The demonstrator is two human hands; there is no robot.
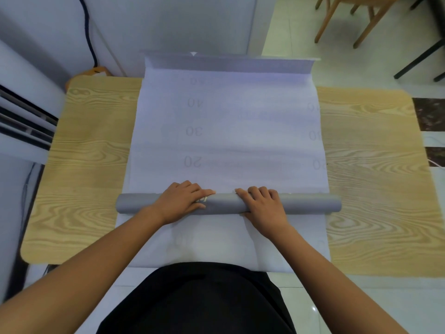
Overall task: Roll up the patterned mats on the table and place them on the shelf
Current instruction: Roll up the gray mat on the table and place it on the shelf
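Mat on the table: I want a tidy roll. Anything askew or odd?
Far edge of the mat curls up at the table back, not flat. The roll under the left hand and right hand looks straight.

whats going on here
A person is rolling up a mat on the table. The left hand and right hand grip the grey roll near its middle. Most of the mat lies flat beyond the roll, numbers showing, so much is left to roll.
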